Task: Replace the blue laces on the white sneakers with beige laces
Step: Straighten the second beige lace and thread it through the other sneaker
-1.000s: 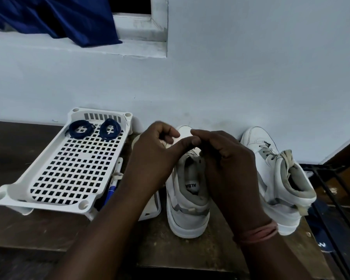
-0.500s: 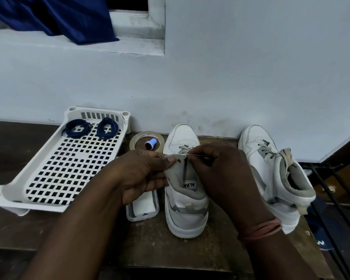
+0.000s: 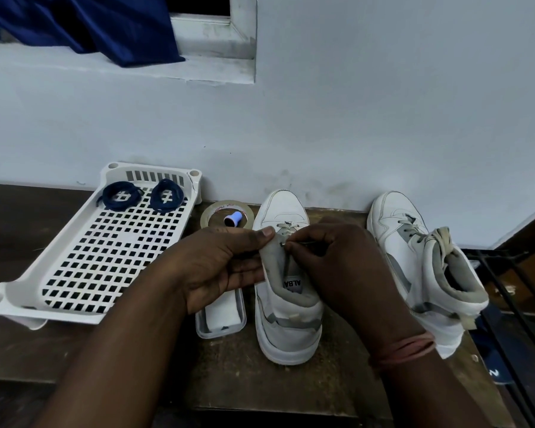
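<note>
Left hand [image 3: 226, 264] grips the tongue edge of the near sneaker [image 3: 288, 322] on the tabletop [image 3: 229, 375]. Right hand [image 3: 343, 267] pinches a beige lace end [image 3: 283, 242] there. Second sneaker [image 3: 420, 273] right, laced beige. Blue laces [image 3: 142, 196] coiled in white tray [image 3: 84, 257].

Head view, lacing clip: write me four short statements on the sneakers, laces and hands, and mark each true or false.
1. Two coiled blue laces lie in the white tray. True.
2. The right-hand sneaker has no lace. False: a beige lace is threaded through it.
3. Both hands work at the left-hand sneaker. True: the left hand holds its tongue and the right hand pinches a thin dark tool there.
4. The tape roll lies in the tray. False: it lies on the table beside it.
</note>
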Demonstrator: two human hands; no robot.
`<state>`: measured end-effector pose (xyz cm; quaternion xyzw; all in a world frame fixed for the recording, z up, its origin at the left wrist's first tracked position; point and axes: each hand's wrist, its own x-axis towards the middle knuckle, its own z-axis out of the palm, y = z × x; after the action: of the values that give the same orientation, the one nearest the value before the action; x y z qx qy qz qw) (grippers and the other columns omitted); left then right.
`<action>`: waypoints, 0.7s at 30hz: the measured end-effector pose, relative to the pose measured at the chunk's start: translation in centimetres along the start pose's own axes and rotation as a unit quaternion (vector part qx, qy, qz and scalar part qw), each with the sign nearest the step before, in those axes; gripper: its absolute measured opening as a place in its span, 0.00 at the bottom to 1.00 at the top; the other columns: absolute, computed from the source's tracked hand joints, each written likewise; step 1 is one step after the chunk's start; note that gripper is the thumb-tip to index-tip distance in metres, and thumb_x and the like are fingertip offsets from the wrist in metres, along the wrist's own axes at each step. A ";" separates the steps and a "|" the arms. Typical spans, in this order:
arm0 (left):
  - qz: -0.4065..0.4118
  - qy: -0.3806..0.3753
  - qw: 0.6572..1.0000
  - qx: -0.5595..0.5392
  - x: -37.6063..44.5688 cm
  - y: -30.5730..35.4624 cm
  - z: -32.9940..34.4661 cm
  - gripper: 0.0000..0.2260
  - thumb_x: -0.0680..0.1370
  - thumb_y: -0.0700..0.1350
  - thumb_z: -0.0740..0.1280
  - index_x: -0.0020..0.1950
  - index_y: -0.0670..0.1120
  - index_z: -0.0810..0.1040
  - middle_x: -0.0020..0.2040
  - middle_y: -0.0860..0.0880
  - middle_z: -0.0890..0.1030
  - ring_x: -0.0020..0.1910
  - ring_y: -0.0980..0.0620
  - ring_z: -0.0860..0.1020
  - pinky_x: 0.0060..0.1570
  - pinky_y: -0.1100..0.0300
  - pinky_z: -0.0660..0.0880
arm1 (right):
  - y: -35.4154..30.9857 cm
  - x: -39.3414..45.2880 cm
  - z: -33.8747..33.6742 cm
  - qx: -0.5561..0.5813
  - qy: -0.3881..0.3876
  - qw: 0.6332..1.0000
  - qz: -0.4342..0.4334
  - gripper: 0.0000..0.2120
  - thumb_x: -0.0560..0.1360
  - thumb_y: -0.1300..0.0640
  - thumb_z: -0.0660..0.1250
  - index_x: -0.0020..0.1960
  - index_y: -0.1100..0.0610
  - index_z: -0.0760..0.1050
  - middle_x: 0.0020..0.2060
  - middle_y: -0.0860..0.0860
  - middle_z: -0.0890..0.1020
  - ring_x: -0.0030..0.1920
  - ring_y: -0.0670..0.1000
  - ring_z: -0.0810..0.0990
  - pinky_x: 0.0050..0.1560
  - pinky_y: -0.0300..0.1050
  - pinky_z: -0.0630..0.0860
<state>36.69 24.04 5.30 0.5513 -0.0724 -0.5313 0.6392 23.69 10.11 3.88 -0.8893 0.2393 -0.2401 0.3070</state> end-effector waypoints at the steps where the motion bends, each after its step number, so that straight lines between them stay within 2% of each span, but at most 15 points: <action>1: 0.005 0.001 1.000 0.001 -0.1 0.1 0.1 0.15 0.76 0.44 0.71 0.59 0.37 0.83 0.55 0.38 0.86 0.50 0.44 0.87 0.46 0.54 0.85 | 0.0 0.0 0.0 0.000 -0.002 1.000 -0.001 0.02 0.73 0.53 0.76 0.43 0.46 0.87 0.35 0.40 0.80 0.43 0.46 0.79 0.46 0.43 0.75; 4: 0.011 0.013 1.000 -0.006 0.0 0.1 0.0 0.12 0.79 0.46 0.69 0.56 0.39 0.83 0.53 0.38 0.86 0.46 0.45 0.87 0.41 0.56 0.84 | 0.0 0.0 -0.2 0.001 -0.010 1.000 -0.009 0.02 0.73 0.52 0.76 0.43 0.45 0.87 0.35 0.40 0.79 0.43 0.46 0.79 0.45 0.43 0.72; 10: 0.018 0.004 0.999 0.027 0.7 -0.6 -0.3 0.12 0.82 0.38 0.64 0.63 0.36 0.81 0.57 0.39 0.86 0.52 0.46 0.86 0.47 0.57 0.84 | -0.7 -0.1 0.3 0.044 0.014 0.998 0.034 0.03 0.74 0.52 0.75 0.43 0.45 0.87 0.37 0.40 0.83 0.43 0.40 0.81 0.42 0.32 0.72; 13: 0.033 0.022 0.997 0.060 1.0 -0.8 -0.1 0.12 0.80 0.38 0.68 0.62 0.36 0.81 0.55 0.39 0.86 0.51 0.46 0.86 0.48 0.57 0.84 | -0.7 0.0 0.1 0.028 0.005 0.999 0.021 0.03 0.74 0.52 0.75 0.44 0.44 0.87 0.36 0.41 0.82 0.41 0.41 0.80 0.43 0.37 0.74; 15: 0.048 0.038 0.995 0.076 1.1 -0.9 0.3 0.12 0.79 0.39 0.69 0.61 0.35 0.81 0.52 0.39 0.86 0.47 0.47 0.86 0.43 0.59 0.83 | -0.6 0.0 -0.1 0.010 -0.013 1.000 0.011 0.04 0.75 0.51 0.75 0.45 0.43 0.87 0.37 0.42 0.80 0.43 0.39 0.77 0.48 0.39 0.73; 17: 0.060 0.059 0.991 0.103 1.1 -1.0 0.8 0.11 0.80 0.40 0.70 0.59 0.35 0.82 0.51 0.39 0.86 0.42 0.49 0.85 0.38 0.61 0.81 | -0.8 -0.1 -0.2 -0.009 -0.013 1.000 0.018 0.04 0.75 0.51 0.74 0.46 0.42 0.87 0.39 0.41 0.77 0.46 0.37 0.72 0.56 0.37 0.67; 19: 0.066 0.072 0.981 0.168 1.3 -1.0 1.1 0.11 0.81 0.42 0.70 0.57 0.36 0.83 0.51 0.38 0.86 0.44 0.44 0.86 0.42 0.58 0.83 | -1.1 -0.1 -0.3 -0.029 0.000 0.999 0.024 0.04 0.75 0.50 0.74 0.48 0.42 0.86 0.45 0.42 0.77 0.47 0.39 0.66 0.57 0.41 0.64; 21: 0.061 0.086 0.976 0.192 1.2 -0.7 1.5 0.10 0.83 0.43 0.66 0.54 0.37 0.82 0.51 0.38 0.86 0.48 0.39 0.85 0.52 0.50 0.82 | -1.3 0.0 -0.8 -0.072 0.011 0.996 0.050 0.12 0.72 0.45 0.76 0.55 0.42 0.83 0.52 0.42 0.75 0.53 0.40 0.63 0.54 0.40 0.59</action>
<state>35.82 22.28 4.74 0.7018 -0.1510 -0.4181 0.5566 23.62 10.68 5.27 -0.8935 0.3036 -0.2160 0.2509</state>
